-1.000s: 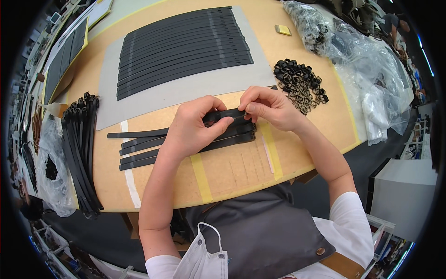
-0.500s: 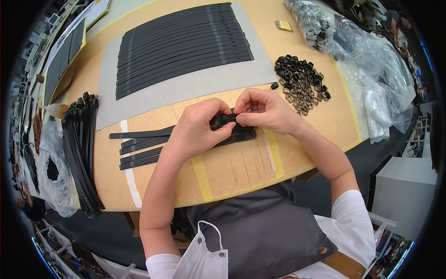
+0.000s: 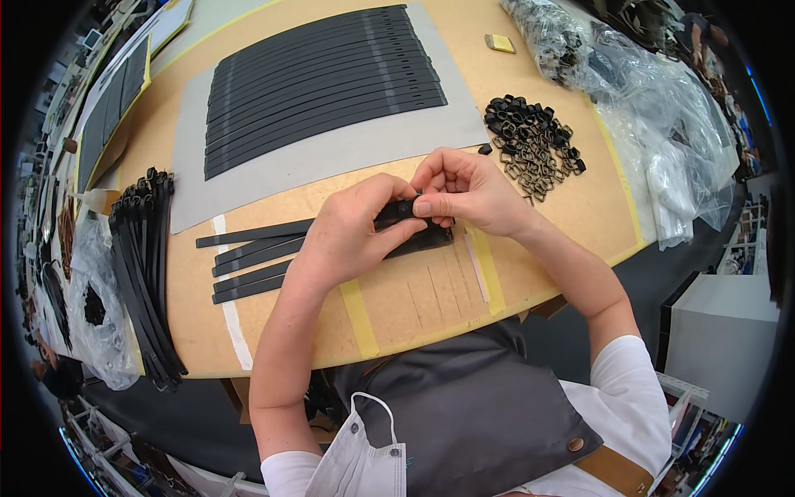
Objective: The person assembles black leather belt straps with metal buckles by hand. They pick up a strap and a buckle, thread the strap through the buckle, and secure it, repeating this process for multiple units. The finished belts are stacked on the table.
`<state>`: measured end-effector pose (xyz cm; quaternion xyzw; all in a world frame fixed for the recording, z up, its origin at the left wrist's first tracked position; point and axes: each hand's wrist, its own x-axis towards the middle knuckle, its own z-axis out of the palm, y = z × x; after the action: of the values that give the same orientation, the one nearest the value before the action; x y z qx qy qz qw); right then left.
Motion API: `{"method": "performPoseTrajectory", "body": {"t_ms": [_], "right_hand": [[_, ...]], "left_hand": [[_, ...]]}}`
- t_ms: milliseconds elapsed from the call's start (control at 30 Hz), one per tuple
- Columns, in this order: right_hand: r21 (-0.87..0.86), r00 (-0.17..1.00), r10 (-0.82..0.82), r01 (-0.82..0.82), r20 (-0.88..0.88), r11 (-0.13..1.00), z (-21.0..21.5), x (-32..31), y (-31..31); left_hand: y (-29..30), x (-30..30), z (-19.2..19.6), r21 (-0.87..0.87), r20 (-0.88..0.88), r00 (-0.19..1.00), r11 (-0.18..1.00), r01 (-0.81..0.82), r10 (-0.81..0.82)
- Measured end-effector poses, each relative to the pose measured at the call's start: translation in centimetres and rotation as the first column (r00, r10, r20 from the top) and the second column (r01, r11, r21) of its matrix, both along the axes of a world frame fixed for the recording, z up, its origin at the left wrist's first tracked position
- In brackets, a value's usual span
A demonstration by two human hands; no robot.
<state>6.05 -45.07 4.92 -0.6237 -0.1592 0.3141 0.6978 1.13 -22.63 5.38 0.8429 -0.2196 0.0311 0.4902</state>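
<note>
**Both hands pinched on one black strap end**

I see my left hand (image 3: pixel 352 236) and right hand (image 3: pixel 464 190) meeting over the middle of the wooden surface (image 3: pixel 414 306). Both grips are pressed together on the end of a black strap (image 3: pixel 396 214), the left with its fingers wrapped over it, the right pinching it between thumb and forefinger. Whether a small part sits on that end, I cannot tell. The strap's long tail runs left across the surface among a few loose straps (image 3: pixel 248 263) lying flat. Beyond my hands, a row of straps (image 3: pixel 323 83) lies side by side on a grey sheet (image 3: pixel 331 157). A heap of small dark buckles (image 3: pixel 534 141) sits near my right hand, and a bundle of straps (image 3: pixel 145 273) lies at the left edge.
</note>
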Motion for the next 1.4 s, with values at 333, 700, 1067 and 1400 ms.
{"method": "performPoseTrajectory", "body": {"t_ms": [333, 700, 1067, 1400], "right_hand": [[0.218, 0.991, 0.073, -0.048, -0.109, 0.975, 0.1, 1.7, -2.6], [0.038, 0.994, 0.112, -0.111, -0.004, 0.993, 0.1, 0.6, -1.2], [-0.271, 0.997, 0.077, -0.079, -0.021, 0.959, 1.4, -1.0, -0.1], [-0.231, 0.998, 0.04, -0.051, -0.053, 0.972, 1.9, -0.9, -0.3]], "left_hand": [[1.1, 0.1, 0.8, -0.044, 0.011, 0.997, 0.996, -0.078, 0.078], [0.3, -0.5, 1.1, -0.001, 0.044, 0.998, 0.999, -0.037, 0.037], [-0.6, -0.5, -0.2, 0.015, 0.082, 0.996, 1.0, 0.025, -0.027], [0.1, -0.4, 1.1, -0.016, -0.169, 0.985, 0.999, 0.031, -0.033]]}}
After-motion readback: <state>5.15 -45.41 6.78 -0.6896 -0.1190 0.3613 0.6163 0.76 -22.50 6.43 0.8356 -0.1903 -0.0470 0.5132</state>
